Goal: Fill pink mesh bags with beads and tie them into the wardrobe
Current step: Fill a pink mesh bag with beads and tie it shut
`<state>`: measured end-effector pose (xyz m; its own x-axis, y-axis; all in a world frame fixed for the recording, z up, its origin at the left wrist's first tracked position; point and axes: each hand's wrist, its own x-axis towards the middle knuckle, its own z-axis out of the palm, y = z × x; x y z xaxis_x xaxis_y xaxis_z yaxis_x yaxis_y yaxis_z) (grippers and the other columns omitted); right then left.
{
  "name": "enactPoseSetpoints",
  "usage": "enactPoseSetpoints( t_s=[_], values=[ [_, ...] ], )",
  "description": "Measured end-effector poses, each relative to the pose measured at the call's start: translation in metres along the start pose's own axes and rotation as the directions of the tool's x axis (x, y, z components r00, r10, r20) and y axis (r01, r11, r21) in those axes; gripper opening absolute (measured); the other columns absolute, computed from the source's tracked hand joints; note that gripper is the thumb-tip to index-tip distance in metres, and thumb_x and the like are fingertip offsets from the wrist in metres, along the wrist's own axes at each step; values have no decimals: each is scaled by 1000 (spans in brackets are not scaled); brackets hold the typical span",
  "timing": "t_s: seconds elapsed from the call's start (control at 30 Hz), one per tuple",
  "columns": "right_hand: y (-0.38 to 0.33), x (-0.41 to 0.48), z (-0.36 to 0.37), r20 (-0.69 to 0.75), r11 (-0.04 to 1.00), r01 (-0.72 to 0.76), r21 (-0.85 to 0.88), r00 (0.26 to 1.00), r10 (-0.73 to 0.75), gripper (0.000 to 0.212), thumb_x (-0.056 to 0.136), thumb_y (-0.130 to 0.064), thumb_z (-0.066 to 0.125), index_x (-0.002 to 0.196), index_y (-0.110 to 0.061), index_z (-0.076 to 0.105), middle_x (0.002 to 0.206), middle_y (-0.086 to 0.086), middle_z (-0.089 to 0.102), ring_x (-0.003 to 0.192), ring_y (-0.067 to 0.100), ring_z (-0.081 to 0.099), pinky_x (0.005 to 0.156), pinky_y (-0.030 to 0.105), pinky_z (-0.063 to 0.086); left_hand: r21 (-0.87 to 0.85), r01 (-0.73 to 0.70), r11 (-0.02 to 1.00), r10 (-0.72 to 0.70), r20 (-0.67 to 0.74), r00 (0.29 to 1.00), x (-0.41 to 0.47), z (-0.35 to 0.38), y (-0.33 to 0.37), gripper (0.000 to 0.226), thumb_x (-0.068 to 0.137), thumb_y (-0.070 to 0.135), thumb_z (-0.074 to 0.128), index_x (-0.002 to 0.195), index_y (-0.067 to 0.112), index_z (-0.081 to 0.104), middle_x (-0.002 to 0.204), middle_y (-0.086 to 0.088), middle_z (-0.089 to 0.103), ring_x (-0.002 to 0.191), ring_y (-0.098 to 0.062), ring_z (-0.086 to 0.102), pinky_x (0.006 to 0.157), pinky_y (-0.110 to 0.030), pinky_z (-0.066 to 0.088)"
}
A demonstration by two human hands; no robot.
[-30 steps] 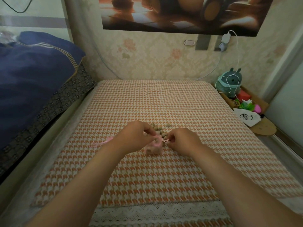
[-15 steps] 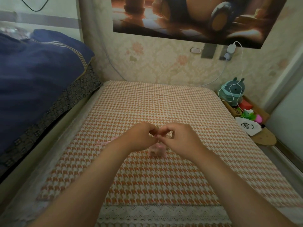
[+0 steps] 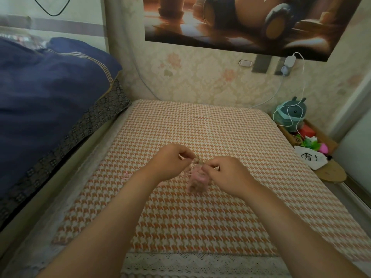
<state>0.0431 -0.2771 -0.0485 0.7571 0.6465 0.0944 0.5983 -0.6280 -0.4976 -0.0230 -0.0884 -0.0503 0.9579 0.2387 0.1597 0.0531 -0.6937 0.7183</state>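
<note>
A small pink mesh bag (image 3: 197, 180) full of beads hangs just above the orange houndstooth cloth (image 3: 200, 221). My left hand (image 3: 170, 163) pinches one end of its pink drawstring up by the bag's neck. My right hand (image 3: 224, 174) pinches the other end at the bag's top right. A few tan beads (image 3: 198, 161) show between the two hands. A loose pink string (image 3: 126, 175) lies on the cloth to the left of my left wrist. The wardrobe is not in view.
A dark blue quilt (image 3: 46, 101) is piled on the bed at left. At right a low wooden shelf (image 3: 331, 173) holds a green plush toy (image 3: 291, 115), a white pouch (image 3: 311, 158) and small colourful items. A white cable (image 3: 301, 81) hangs from a wall plug.
My hands came together over the bag, then drew slightly apart again. The bag has lifted and shifted a little to the right under my right hand.
</note>
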Motion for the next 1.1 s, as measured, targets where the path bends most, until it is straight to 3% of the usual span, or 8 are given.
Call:
enactPoseSetpoints(
  t_s=[0.1, 0.17, 0.37, 0.5, 0.7, 0.83, 1.0, 1.1],
  values=[
    [4, 1, -2, -9, 999, -16, 41, 1000, 17, 25, 99, -35, 55, 91, -34, 79, 102, -19, 76, 82, 27, 73, 76, 50, 61, 24, 43, 999, -41, -88, 995, 7, 4, -13, 20, 95, 13, 57, 97, 27, 72, 102, 10, 69, 72, -7, 64, 52, -15, 47],
    [5, 1, -3, 0, 998, -32, 48, 999, 32, 23, 99, -30, 57, 101, -34, 79, 111, -18, 74, 88, 28, 74, 80, 52, 61, 56, 69, 996, -63, -102, 993, 9, 10, -21, 24, 96, 10, 55, 102, 25, 72, 109, 9, 68, 74, -7, 62, 55, -16, 46],
    [12, 6, -1, 8, 996, -51, 71, 999, 51, 23, 98, -31, 57, 99, -41, 78, 94, -9, 78, 82, 28, 74, 75, 53, 61, 212, 6, 977, -12, 26, 1000, 15, 35, -37, 36, 94, 13, 59, 125, 30, 67, 132, 4, 62, 115, -17, 59, 97, -38, 51],
    [10, 6, -1, 10, 995, -38, 96, 999, 37, 35, 98, -30, 56, 76, -55, 65, 97, -8, 79, 79, 32, 73, 72, 56, 61, 277, -14, 961, -11, 89, 996, 17, 44, -40, 31, 92, 9, 61, 114, 26, 74, 110, 2, 72, 95, -17, 65, 84, -35, 55],
    [12, 4, -2, 32, 991, -46, 123, 999, 42, 24, 98, -26, 56, 95, -39, 77, 112, -16, 75, 86, 30, 74, 79, 54, 61, 227, 39, 973, -43, 14, 999, 16, 51, -42, 18, 89, 10, 65, 102, 19, 75, 98, 1, 72, 87, -17, 65, 82, -38, 57],
    [14, 2, -3, 44, 992, -46, 118, 998, 42, 26, 100, -25, 54, 100, -38, 77, 106, -3, 77, 45, 13, 55, 55, 37, 54, 30, 78, 996, -75, -98, 992, 19, 42, -27, 20, 92, 19, 66, 112, 20, 67, 98, 7, 66, 78, -10, 62, 72, -29, 54],
    [10, 0, -5, 48, 992, -63, 110, 997, 58, 27, 99, -27, 52, 108, -32, 77, 104, -10, 77, 83, 25, 74, 79, 50, 61, -91, -38, 995, 28, -106, 994, 13, 21, 17, 9, 91, 29, 69, 100, 26, 68, 96, 13, 68, 85, -3, 63, 73, -18, 51],
    [11, 2, -5, 58, 991, -82, 109, 995, 76, 26, 99, -29, 52, 90, -35, 76, 86, -7, 77, 78, 24, 72, 76, 51, 60, -12, -80, 997, 80, 4, 997, 2, 23, 25, 9, 90, 32, 69, 98, 27, 71, 101, 16, 66, 90, 0, 61, 75, -18, 50]
  ],
)
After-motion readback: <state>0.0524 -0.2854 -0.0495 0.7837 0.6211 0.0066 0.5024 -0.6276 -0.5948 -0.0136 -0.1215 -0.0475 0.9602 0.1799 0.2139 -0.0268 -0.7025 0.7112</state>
